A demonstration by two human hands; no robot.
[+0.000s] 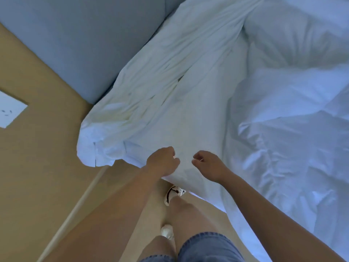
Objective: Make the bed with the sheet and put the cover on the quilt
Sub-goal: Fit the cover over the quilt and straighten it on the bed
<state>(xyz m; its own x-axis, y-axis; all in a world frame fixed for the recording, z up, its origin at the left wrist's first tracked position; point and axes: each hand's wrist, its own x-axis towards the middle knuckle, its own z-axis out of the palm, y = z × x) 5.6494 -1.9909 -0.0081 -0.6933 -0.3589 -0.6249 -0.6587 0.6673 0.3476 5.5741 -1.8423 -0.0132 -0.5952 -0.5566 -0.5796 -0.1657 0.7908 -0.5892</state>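
A long bundle of white bedding, the quilt cover point(170, 87), lies crumpled along the left side of the bed, its end bulging over the corner. My left hand point(162, 162) grips the cloth at the bed's near edge with curled fingers. A short way to its right, my right hand point(206, 165) has its fingers curled on the same white cloth; whether it pinches a fold I cannot tell. The rumpled white quilt point(287, 133) is heaped on the right half of the bed. The sheet beneath cannot be told apart from the other white cloth.
A grey-blue padded headboard point(81, 40) stands at the upper left. A beige wall with a white socket plate point(9, 112) is on the left. My legs and white shoes point(172, 193) stand on the narrow floor strip between wall and bed.
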